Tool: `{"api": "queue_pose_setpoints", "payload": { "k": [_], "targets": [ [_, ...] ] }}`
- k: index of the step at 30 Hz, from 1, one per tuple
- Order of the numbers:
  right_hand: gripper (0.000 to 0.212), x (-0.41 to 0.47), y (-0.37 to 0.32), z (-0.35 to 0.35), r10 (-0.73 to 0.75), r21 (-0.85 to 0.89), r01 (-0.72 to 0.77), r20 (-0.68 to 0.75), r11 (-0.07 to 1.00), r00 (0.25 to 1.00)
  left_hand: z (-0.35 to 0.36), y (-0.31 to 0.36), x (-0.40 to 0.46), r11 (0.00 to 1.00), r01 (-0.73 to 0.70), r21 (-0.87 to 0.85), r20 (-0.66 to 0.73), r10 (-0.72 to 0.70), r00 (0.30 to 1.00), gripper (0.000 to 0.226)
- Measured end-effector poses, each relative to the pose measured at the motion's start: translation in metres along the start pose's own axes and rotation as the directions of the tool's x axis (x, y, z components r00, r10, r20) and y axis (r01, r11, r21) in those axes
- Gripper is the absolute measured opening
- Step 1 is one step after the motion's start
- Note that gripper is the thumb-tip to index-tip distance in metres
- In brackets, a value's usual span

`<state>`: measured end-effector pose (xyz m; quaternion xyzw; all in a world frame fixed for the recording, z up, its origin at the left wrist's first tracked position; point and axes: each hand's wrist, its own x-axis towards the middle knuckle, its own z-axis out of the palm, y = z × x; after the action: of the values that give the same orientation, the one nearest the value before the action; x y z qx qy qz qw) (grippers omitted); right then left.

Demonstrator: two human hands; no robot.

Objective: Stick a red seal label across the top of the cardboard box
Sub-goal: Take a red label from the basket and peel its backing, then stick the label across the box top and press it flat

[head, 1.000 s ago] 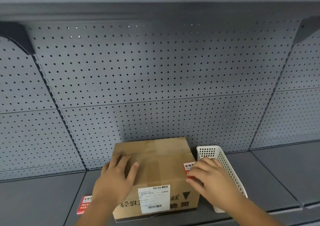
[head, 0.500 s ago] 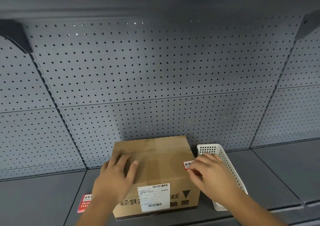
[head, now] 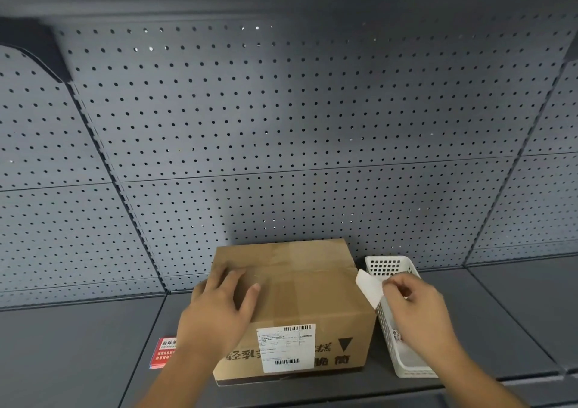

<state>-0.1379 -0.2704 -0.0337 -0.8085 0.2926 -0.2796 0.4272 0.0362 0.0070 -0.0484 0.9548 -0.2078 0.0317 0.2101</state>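
Observation:
A taped cardboard box (head: 312, 295) with a white shipping label on its front stands on the grey shelf. My left hand (head: 219, 310) lies flat on the left part of its top, fingers spread. My right hand (head: 419, 310) is just off the box's right edge, above the basket, pinching a small slip (head: 369, 287) that shows its white side; I cannot tell whether it is the label or its backing. No red label shows on the box top. A small stack of red seal labels (head: 164, 353) lies on the shelf left of the box, partly hidden by my left forearm.
A white perforated plastic basket (head: 387, 265) stands right of the box, close against it, with some paper scraps inside. A grey pegboard wall rises directly behind. The shelf (head: 78, 360) stretches left and right, with its front edge near my arms.
The red label that my right fingers pressed at the right edge of the box top is gone from there. My right hand has shifted right, now holding a slip with its white side up.

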Motion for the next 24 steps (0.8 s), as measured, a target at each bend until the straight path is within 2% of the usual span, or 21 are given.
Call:
{"api": "queue_pose_setpoints", "payload": {
  "k": [13, 18, 21, 24],
  "targets": [
    [0.024, -0.012, 0.017, -0.005, 0.2, 0.126, -0.186, -0.11, 0.974, 0.974, 0.0, -0.001, 0.0, 1.0, 0.014, 0.009, 0.025, -0.014, 1.0, 0.06],
    [0.023, -0.008, 0.016, -0.01, 0.314, 0.187, -0.285, -0.146, 0.94, 0.938, -0.001, 0.0, -0.001, 1.0, 0.012, 0.021, 0.033, -0.013, 0.999, 0.066],
    [0.022, -0.005, 0.006, -0.014, 0.278, 0.199, -0.245, -0.159, 0.949, 0.947, -0.004, 0.003, -0.001, 0.998, 0.004, 0.057, 0.07, -0.008, 0.998, 0.063],
    [0.021, -0.003, -0.014, -0.014, 0.153, 0.207, -0.12, -0.15, 0.971, 0.977, -0.01, 0.008, 0.001, 0.993, 0.007, 0.117, 0.133, -0.022, 0.991, 0.066]
  ]
}}
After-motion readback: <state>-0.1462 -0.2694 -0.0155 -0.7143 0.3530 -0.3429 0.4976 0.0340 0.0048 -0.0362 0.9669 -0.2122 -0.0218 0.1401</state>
